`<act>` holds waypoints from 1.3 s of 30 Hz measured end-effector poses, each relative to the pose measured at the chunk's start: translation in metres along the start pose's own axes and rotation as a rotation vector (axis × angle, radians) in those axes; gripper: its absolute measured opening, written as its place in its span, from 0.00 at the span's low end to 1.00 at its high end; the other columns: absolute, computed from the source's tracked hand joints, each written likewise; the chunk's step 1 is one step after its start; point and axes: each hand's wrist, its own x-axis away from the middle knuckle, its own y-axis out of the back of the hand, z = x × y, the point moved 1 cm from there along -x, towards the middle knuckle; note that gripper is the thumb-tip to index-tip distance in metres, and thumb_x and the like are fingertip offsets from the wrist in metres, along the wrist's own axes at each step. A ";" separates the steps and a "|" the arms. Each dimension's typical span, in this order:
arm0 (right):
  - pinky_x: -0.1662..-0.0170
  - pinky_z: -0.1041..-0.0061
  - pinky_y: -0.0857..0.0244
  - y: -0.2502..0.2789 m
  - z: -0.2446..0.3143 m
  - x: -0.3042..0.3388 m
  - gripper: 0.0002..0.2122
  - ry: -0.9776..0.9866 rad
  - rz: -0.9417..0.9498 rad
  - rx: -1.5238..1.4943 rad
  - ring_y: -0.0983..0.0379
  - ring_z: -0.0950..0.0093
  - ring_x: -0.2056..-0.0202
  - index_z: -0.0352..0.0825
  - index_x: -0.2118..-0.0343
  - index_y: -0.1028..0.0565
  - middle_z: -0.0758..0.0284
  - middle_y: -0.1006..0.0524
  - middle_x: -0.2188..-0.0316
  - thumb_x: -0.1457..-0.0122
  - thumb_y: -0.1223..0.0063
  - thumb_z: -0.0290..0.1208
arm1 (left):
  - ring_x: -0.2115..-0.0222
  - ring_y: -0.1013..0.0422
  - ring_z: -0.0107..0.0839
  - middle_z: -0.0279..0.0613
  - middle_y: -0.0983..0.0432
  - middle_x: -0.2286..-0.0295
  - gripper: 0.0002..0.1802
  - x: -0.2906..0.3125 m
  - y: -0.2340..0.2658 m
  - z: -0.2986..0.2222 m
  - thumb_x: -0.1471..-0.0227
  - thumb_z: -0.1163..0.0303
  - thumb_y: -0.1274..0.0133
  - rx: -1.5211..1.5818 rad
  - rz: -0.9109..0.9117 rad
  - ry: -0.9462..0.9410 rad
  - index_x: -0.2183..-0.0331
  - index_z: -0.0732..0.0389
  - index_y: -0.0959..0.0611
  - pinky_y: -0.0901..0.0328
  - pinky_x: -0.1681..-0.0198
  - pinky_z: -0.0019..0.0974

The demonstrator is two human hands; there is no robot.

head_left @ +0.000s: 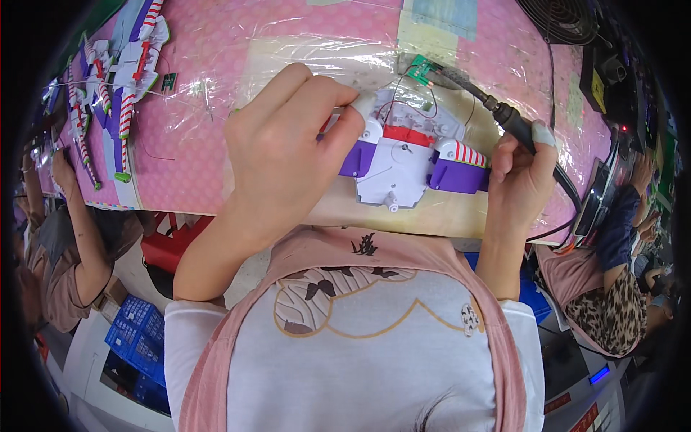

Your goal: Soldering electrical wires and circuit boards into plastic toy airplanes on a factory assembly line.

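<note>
In my right hand (522,173) is a soldering iron (504,116), gripped by its black handle and slanting up to the left. Its tip meets a small green circuit board (420,70). Thin red and dark wires run from that board into a white, purple and red plastic toy wing assembly (392,169), which lies in front of me with its inner side showing. Pale covers wrap some of my fingertips. My left hand (288,137) hovers over the assembly's left part, thumb and forefinger pinched together beside the wires; what they hold is too small to make out.
More toy wing assemblies (137,68) lie at the far left of the pink, plastic-covered table (205,65), near another small green board (169,81). A black round fan (558,18) stands at the back right. The iron's cable (568,187) hangs at the right. People sit on both sides.
</note>
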 end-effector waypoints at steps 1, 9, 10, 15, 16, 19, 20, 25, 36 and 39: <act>0.89 0.85 0.53 0.000 -0.001 -0.001 0.10 0.001 -0.005 0.008 0.43 0.81 0.91 0.30 0.75 0.32 0.64 0.31 0.86 0.45 0.55 0.33 | 0.84 0.37 0.27 0.38 0.34 0.83 0.04 -0.001 -0.001 0.001 0.64 0.79 0.43 0.010 0.012 0.017 0.78 0.64 0.21 0.44 0.82 0.28; 0.89 0.85 0.53 -0.004 -0.001 -0.001 0.10 -0.022 -0.038 0.089 0.43 0.82 0.90 0.31 0.76 0.32 0.64 0.30 0.86 0.45 0.55 0.33 | 0.84 0.36 0.28 0.38 0.33 0.83 0.05 -0.003 -0.002 0.004 0.64 0.79 0.43 -0.016 0.044 0.016 0.77 0.64 0.21 0.43 0.82 0.29; 0.89 0.85 0.53 -0.003 -0.001 -0.001 0.10 -0.022 -0.029 0.094 0.43 0.82 0.90 0.31 0.75 0.32 0.64 0.30 0.86 0.45 0.55 0.33 | 0.84 0.36 0.28 0.38 0.33 0.83 0.05 -0.003 -0.002 0.004 0.64 0.79 0.43 -0.019 0.042 0.012 0.78 0.64 0.21 0.43 0.82 0.29; 0.89 0.85 0.53 -0.004 0.001 0.000 0.10 -0.012 -0.021 0.096 0.43 0.82 0.90 0.31 0.75 0.32 0.65 0.31 0.87 0.46 0.54 0.33 | 0.83 0.35 0.28 0.38 0.32 0.83 0.05 -0.004 0.000 0.001 0.64 0.79 0.43 -0.020 0.058 0.027 0.77 0.64 0.21 0.42 0.82 0.28; 0.88 0.85 0.53 -0.003 0.000 0.000 0.09 -0.016 -0.026 0.076 0.43 0.82 0.90 0.31 0.75 0.32 0.65 0.31 0.87 0.46 0.55 0.33 | 0.83 0.35 0.28 0.38 0.32 0.82 0.05 -0.004 0.001 0.000 0.64 0.79 0.42 -0.024 0.065 0.025 0.77 0.64 0.21 0.42 0.82 0.28; 0.88 0.84 0.52 0.002 0.000 0.000 0.09 -0.035 -0.027 0.014 0.44 0.82 0.90 0.31 0.76 0.33 0.66 0.32 0.88 0.46 0.55 0.33 | 0.86 0.34 0.32 0.39 0.34 0.82 0.05 -0.002 0.005 -0.003 0.67 0.79 0.44 -0.005 0.060 -0.001 0.80 0.62 0.23 0.40 0.84 0.32; 0.88 0.84 0.52 0.003 0.001 0.000 0.09 -0.043 -0.024 -0.006 0.44 0.82 0.90 0.31 0.76 0.33 0.66 0.33 0.88 0.46 0.55 0.33 | 0.86 0.34 0.32 0.38 0.34 0.82 0.05 -0.001 0.006 -0.004 0.67 0.79 0.44 -0.005 0.064 -0.002 0.80 0.62 0.23 0.40 0.84 0.32; 0.87 0.84 0.52 0.005 0.004 -0.002 0.09 -0.061 0.016 0.010 0.45 0.81 0.90 0.31 0.76 0.33 0.67 0.34 0.88 0.46 0.55 0.32 | 0.85 0.34 0.33 0.38 0.33 0.82 0.05 -0.001 0.006 -0.006 0.67 0.79 0.44 -0.028 0.059 -0.022 0.81 0.62 0.23 0.40 0.84 0.32; 0.88 0.85 0.53 0.000 0.004 -0.008 0.10 -0.036 0.021 0.105 0.44 0.82 0.91 0.31 0.77 0.32 0.68 0.33 0.89 0.46 0.55 0.32 | 0.86 0.34 0.33 0.38 0.33 0.83 0.05 -0.007 -0.001 -0.003 0.67 0.79 0.44 -0.021 0.046 0.004 0.81 0.61 0.23 0.40 0.85 0.32; 0.88 0.85 0.53 -0.003 0.003 -0.009 0.10 -0.038 0.028 0.119 0.45 0.83 0.91 0.31 0.77 0.32 0.68 0.33 0.89 0.46 0.55 0.32 | 0.86 0.34 0.33 0.38 0.33 0.83 0.05 -0.006 -0.003 0.001 0.67 0.79 0.44 -0.021 0.034 -0.009 0.81 0.61 0.23 0.40 0.85 0.32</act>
